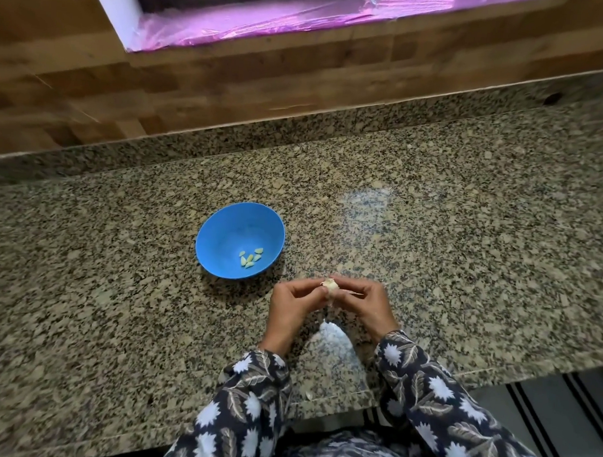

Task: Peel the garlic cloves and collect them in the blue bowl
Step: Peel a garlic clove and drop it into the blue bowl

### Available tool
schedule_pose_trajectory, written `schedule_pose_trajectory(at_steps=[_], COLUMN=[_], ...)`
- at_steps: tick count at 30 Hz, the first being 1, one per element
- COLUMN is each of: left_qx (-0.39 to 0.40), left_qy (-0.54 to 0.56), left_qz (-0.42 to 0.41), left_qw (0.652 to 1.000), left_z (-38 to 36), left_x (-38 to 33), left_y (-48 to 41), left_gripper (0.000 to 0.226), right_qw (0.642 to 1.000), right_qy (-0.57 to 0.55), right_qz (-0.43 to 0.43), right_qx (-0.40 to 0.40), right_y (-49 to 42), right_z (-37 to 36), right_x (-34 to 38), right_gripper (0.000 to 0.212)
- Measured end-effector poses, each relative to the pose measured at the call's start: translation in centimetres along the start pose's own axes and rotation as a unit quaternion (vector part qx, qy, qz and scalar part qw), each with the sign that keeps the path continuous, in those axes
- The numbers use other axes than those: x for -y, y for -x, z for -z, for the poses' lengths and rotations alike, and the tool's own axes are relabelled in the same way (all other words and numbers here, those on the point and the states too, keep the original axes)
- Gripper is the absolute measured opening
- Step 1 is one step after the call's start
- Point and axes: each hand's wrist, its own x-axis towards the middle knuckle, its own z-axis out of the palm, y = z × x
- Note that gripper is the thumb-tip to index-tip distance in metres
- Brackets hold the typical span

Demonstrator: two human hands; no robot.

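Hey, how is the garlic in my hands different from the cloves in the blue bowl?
The garlic is one whitish piece, seemingly with skin on it; the cloves are several, bare and yellowish-green. The garlic is pinched between the left hand and right hand above the counter; the cloves lie loose in the blue bowl. The garlic looks bigger than any single clove. Both are garlic.

A speckled granite counter [430,232] meets a wood-patterned wall [196,81] below a pink-lit window ledge [300,19].

countertop [430,232]: glossy speckled granite | blue bowl [225,225]: smooth plastic | backsplash [161,86]: wood
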Motion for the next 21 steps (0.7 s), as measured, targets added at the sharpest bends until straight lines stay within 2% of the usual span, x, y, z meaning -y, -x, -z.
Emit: schedule_pose_trajectory(at_steps=[4, 8, 13, 15, 18, 21], left_qx=[-0.022, -0.053, -0.082, -0.069, -0.033, -0.060], left_qy=[-0.091, -0.199, -0.251, -0.232, -0.105, -0.073], left_qz=[-0.050, -0.106, -0.133, -0.129, -0.064, -0.046], left_qw=[0.994, 0.973, 0.955, 0.962, 0.992, 0.994], left_z=[-0.1, -0.9, -1.5, -1.5, -1.2, -1.6], left_x=[0.3, 0.4, 1.2, 1.5, 1.9, 2.3], left_y=[0.3, 0.8, 1.3, 1.3, 0.8, 0.8], left_gripper=[0.022, 0.025, 0.018, 0.015, 0.018, 0.021], right_qw=[0.999, 0.994, 0.993, 0.995, 0.996, 0.995], right_qy=[0.036, 0.083, 0.086, 0.069, 0.036, 0.042], right_qz=[0.030, 0.053, 0.053, 0.046, 0.035, 0.040], right_qx=[-0.022, -0.038, -0.054, -0.063, -0.079, -0.080], right_y=[0.1, 0.2, 0.6, 0.7, 0.9, 1.1], right_z=[-0.3, -0.5, -0.4, -0.4, -0.2, -0.2], right_x=[-0.7, -1.3, -1.9, -1.9, -1.7, -1.8], right_gripper=[0.036, 0.033, 0.032, 0.032, 0.035, 0.035])
